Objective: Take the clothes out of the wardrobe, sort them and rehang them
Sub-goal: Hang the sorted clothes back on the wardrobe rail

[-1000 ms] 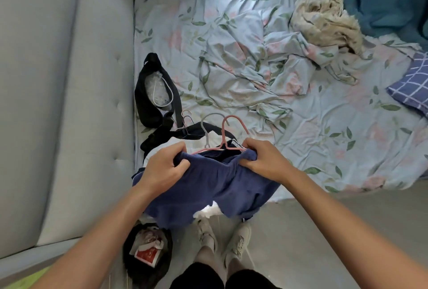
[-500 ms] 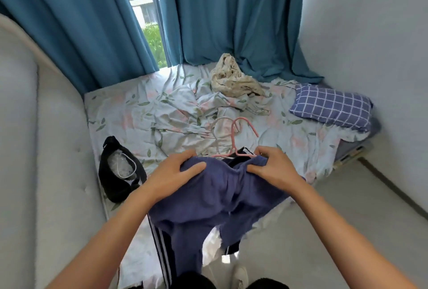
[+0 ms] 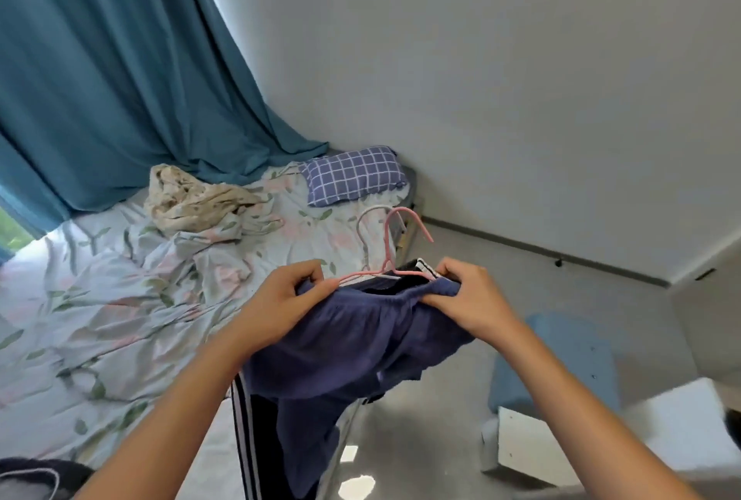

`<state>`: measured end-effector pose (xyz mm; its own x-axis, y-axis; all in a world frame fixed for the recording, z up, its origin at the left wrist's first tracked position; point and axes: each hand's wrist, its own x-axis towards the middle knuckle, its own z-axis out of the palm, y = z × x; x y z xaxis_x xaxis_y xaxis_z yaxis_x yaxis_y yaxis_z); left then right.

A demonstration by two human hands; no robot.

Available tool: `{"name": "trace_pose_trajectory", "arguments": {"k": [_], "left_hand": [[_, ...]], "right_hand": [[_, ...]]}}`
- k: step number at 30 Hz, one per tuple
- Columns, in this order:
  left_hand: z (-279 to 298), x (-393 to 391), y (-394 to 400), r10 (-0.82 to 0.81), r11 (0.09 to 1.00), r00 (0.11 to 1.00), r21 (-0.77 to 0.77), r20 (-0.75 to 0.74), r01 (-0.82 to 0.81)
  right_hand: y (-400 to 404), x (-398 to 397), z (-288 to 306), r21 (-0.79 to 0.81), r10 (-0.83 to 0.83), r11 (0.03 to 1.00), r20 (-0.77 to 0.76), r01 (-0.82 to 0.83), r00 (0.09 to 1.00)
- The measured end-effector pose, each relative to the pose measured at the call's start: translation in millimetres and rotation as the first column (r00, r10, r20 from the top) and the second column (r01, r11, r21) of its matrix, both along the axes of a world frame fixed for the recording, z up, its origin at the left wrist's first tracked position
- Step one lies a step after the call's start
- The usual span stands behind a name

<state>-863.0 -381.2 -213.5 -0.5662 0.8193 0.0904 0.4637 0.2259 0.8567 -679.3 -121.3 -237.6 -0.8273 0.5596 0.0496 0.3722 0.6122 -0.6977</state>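
I hold a bundle of clothes on hangers in front of me, off the bed. A dark blue garment [image 3: 353,351] drapes over the top. Under it hang black trousers with white stripes [image 3: 248,431]. A pink hanger [image 3: 395,243] and a white hanger [image 3: 367,219] stick up from the bundle. My left hand [image 3: 280,299] grips the left end of the blue garment's top edge. My right hand [image 3: 469,299] grips the right end.
The bed [image 3: 100,299] with a floral sheet lies to the left, with a beige crumpled cloth [image 3: 188,201] and a checked pillow [image 3: 353,175] on it. Teal curtains [image 3: 120,78] hang behind. A blue stool [image 3: 561,363] and a white box [image 3: 561,431] stand on the floor at right.
Both hands have lifted the bundle of clothes off the bed and carried it to the right. The view has turned right toward the wall and floor.
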Motion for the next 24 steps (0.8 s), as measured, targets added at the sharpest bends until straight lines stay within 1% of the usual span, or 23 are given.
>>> {"name": "trace_pose_trajectory", "arguments": {"k": [5, 9, 12, 14, 16, 19, 21, 24], "left_hand": [[17.0, 42.3, 81.4, -0.238, 0.971, 0.970, 0.001, -0.051, 0.238], [22.1, 92.0, 138.3, -0.386, 0.922, 0.921, -0.005, -0.059, 0.386], [18.0, 126.7, 173.7, -0.471, 0.882, 0.881, -0.037, -0.051, 0.469], [16.7, 145.2, 193.2, -0.507, 0.862, 0.862, -0.030, 0.008, 0.507], [19.8, 162.5, 210.8, -0.568, 0.821, 0.822, -0.040, 0.051, 0.570], [24.4, 181.8, 232.2, -0.668, 0.741, 0.744, -0.131, -0.035, 0.659], [27.1, 189.4, 245.9, -0.711, 0.698, 0.702, -0.163, -0.044, 0.697], [27.4, 196.0, 261.0, -0.755, 0.634, 0.651, -0.166, 0.076, 0.755]], "right_hand": [[33.1, 108.2, 13.8, -0.024, -0.272, 0.962, -0.012, 0.271, 0.962], [54.5, 183.8, 13.2, 0.001, -0.429, 0.903, -0.002, 0.429, 0.903], [63.8, 229.3, 12.2, 0.018, -0.497, 0.867, -0.020, 0.498, 0.867], [68.0, 254.3, 11.7, 0.010, -0.536, 0.844, -0.031, 0.536, 0.844], [71.9, 275.7, 9.7, 0.025, -0.578, 0.816, -0.015, 0.578, 0.816], [70.9, 300.1, 6.6, 0.025, -0.628, 0.778, -0.012, 0.628, 0.778], [68.1, 310.4, 5.5, 0.017, -0.657, 0.753, -0.038, 0.658, 0.753], [62.0, 324.1, 1.8, 0.038, -0.698, 0.711, -0.080, 0.702, 0.712]]}}
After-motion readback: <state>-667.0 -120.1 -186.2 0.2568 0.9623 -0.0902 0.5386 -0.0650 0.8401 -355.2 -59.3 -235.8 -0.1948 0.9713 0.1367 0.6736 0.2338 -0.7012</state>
